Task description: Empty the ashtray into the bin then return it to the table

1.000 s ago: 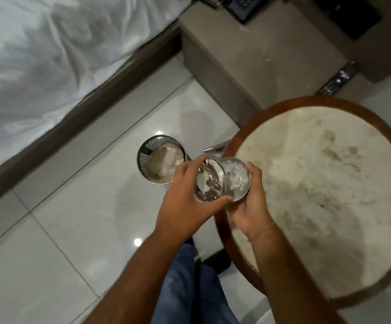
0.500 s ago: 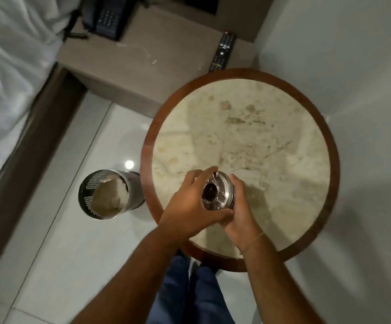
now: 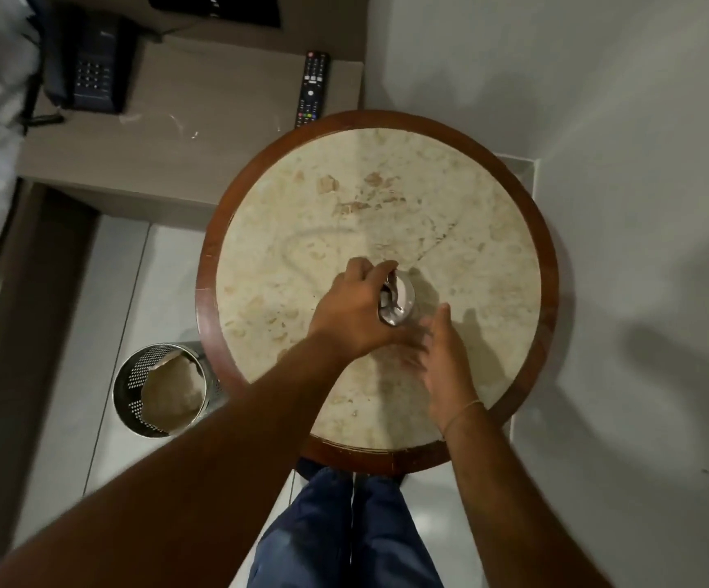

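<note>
Near the frame's centre the left hand [image 3: 354,309] grips the shiny ashtray [image 3: 399,301] over the round marble counter [image 3: 492,265], fingers curled around its rim and hiding its left half; whether it touches the counter is unclear. The right hand [image 3: 441,358], blurred, hangs just below it with fingers spread, holding nothing. The perforated metal bin [image 3: 132,384] stands on the floor at lower left, partly tucked under the counter's edge.

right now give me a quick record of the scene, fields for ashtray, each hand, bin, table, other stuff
ashtray: metal, over the table middle
left hand: gripping the ashtray from above
right hand: open, beside the ashtray, blurred, not holding it
bin: perforated metal, on the floor left of the table, lined with paper
table: round, marble top, wood rim
other: remote and phone on the low unit behind
</note>
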The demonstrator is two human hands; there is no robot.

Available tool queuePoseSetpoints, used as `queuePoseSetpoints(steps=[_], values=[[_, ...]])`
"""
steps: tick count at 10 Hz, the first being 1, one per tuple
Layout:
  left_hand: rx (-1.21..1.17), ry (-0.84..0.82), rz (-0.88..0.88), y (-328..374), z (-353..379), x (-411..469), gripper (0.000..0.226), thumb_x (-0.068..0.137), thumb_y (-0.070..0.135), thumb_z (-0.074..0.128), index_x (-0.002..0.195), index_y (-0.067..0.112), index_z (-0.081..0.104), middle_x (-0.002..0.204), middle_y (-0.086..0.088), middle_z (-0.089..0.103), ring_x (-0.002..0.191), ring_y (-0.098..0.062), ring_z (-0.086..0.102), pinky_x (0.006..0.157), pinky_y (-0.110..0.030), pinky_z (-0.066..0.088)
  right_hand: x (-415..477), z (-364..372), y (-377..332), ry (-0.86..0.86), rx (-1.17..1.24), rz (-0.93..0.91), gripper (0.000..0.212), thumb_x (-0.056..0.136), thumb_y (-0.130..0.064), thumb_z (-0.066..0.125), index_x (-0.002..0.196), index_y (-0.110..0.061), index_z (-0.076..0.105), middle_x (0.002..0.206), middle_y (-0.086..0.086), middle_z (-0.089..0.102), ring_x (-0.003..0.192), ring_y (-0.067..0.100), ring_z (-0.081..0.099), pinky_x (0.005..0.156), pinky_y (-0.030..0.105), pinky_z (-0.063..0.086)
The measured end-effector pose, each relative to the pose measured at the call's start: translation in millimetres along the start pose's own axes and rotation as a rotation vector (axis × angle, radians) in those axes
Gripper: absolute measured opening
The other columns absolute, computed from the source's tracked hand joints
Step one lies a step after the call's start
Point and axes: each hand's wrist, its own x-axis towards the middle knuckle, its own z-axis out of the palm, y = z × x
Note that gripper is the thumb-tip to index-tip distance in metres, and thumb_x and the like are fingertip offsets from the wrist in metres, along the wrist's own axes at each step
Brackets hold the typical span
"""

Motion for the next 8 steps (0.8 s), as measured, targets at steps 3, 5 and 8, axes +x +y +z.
queuePoseSetpoints(steps=[3,5,8], values=[[0.31,0.074,0.003,-4.7,31.1,23.2,0.102,0.068,0.05,0.086,0.156,0.021,0.045,0.145,-0.016,0.047,0.127,-0.038,0.049,0.103,-0.049,0.049,-0.5,-27.5,22.5,0.121,0.055,-0.148,0.04,0.113,-0.052,0.047,0.12,-0.017,0.066,0.104,0.011,0.083,0.087,0.025,0.081,0.068,0.032,0.061],[0.294,0.105,0.016,-9.0,38.3,17.0,0.117,0.07,0.053,0.083,0.167,0.025,0.025,0.151,-0.014,0.044,0.133,-0.035,0.046,0.105,-0.049,0.049,3.9,-25.7,31.2,0.144,-0.168,-0.327,0.022,0.11,-0.046,0.056,0.118,-0.028,0.065,0.118,0.003,0.078,0.11,0.019,0.076,0.094,0.038,0.061],[0.396,0.108,-0.013,10.8,-4.7,-19.9,0.1,0.093,0.073,0.043,0.168,0.036,-0.012,0.179,-0.01,-0.006,0.164,-0.036,-0.006,0.13,-0.063,0.003,-9.6,-29.0,-29.2,0.217,-0.944,-0.823,0.065,0.101,-0.036,0.071,0.16,-0.014,0.051,0.174,0.016,0.041,0.164,0.037,0.028,0.131,0.063,0.019]])
